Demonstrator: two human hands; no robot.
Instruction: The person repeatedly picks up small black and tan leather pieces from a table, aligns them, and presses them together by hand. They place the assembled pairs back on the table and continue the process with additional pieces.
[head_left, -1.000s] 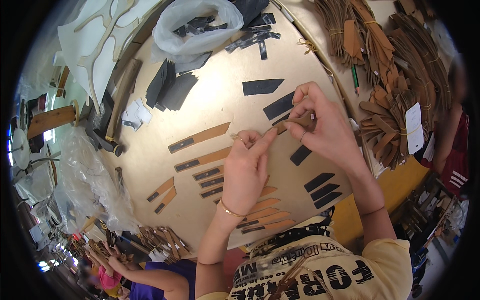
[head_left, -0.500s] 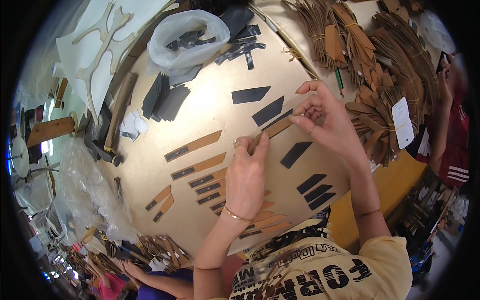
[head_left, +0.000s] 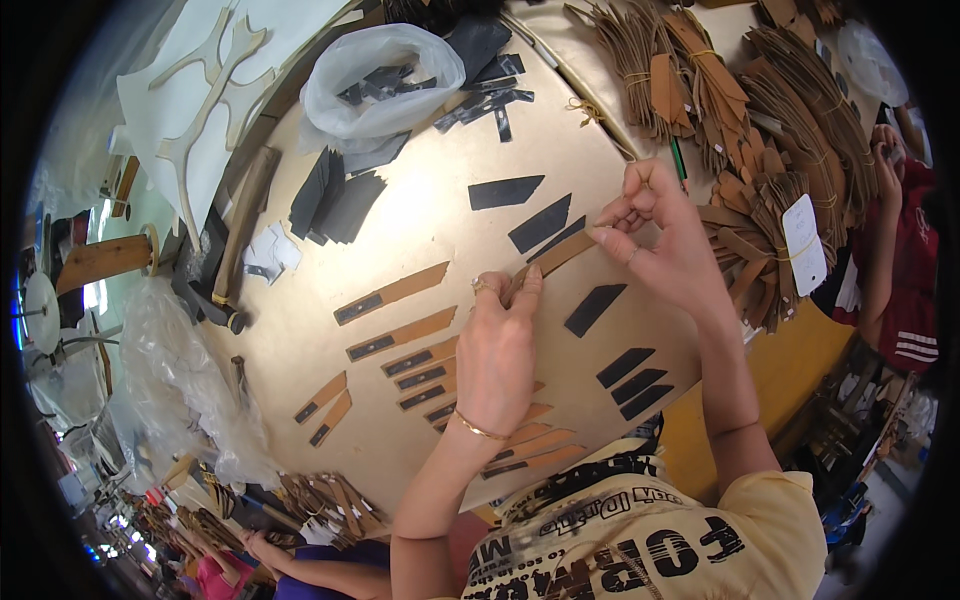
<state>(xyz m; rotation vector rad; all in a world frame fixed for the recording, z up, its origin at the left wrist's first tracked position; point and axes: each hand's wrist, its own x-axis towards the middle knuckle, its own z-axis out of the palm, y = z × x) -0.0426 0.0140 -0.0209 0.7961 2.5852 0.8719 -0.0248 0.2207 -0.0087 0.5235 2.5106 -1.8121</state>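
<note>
A brown leather strip (head_left: 566,255) with a slanted outline lies between my two hands, over the middle of the table. Its near end is pinched between the thumb and fingers of my left hand (head_left: 495,360), which hides that part. At the far end, the thumb and curled fingers of my right hand (head_left: 668,245) grip the strip's tip. Just beyond it are slanted black pieces (head_left: 541,223), and another black piece (head_left: 595,310) lies below the right hand. Left of my left hand are rows of brown strips (head_left: 405,328) carrying dark patches, partly covered by my arm.
A plastic bag (head_left: 318,92) of black pieces stands at the back, near a fanned black stack (head_left: 350,208). A hammer (head_left: 245,225) lies along the left edge. Tied bundles of brown leather (head_left: 765,235) fill the far right. Other people sit at both sides.
My right hand's fingers have curled in more at the strip's far end. My left hand keeps its pinch. The whole view has shifted slightly.
</note>
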